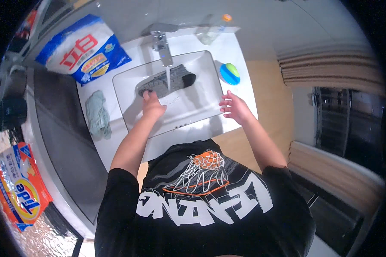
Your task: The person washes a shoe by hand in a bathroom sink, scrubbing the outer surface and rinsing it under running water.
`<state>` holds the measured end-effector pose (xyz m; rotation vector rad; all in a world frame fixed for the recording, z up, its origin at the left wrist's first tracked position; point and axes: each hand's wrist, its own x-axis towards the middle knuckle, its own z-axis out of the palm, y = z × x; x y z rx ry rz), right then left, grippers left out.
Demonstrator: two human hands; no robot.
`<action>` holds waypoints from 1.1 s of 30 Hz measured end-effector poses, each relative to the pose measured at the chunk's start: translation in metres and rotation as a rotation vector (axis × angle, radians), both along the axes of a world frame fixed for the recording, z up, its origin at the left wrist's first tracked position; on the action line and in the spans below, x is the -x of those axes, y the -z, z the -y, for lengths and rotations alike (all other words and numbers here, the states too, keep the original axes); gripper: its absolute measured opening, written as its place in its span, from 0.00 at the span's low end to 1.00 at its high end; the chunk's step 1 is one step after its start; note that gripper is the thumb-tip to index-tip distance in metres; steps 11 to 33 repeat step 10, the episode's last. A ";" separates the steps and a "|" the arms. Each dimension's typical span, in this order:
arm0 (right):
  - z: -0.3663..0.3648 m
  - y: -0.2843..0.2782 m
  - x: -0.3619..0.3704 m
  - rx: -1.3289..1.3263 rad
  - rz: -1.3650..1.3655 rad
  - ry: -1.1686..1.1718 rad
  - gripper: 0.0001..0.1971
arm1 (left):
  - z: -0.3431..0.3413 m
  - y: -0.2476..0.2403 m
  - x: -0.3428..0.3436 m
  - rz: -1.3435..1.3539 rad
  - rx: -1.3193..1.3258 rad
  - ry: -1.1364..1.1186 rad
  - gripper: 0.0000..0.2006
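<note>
A grey shoe point(160, 83) with a black patch at its right end lies on its side in the white sink point(205, 109). Water runs from the chrome faucet point(162, 45) onto its middle. My left hand point(153, 105) pinches the shoe's left end, the thumb held out to the side. Above the sink's right rim is my right hand point(236, 108), its fingers spread and nothing in them. Closest to that hand, on the counter, sits a blue and green scrub brush point(230, 74).
A blue and white detergent bag point(85, 49) stands at the counter's back left, with a crumpled pale-green cloth point(97, 115) nearer me. A clear bottle with an orange cap point(215, 31) stands back right. An orange detergent bag point(21, 186) lies farther left.
</note>
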<state>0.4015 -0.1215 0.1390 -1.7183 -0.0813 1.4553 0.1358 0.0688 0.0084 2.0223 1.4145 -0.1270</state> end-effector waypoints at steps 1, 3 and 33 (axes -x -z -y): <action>0.014 0.007 -0.002 0.017 -0.024 0.013 0.29 | 0.000 0.002 0.005 -0.007 0.045 0.045 0.43; 0.029 -0.010 0.003 -0.029 0.028 0.046 0.29 | -0.007 0.010 0.013 -0.026 0.075 0.090 0.41; 0.193 -0.007 -0.058 -0.324 0.026 0.452 0.25 | -0.040 0.038 -0.034 -0.112 -0.061 0.434 0.49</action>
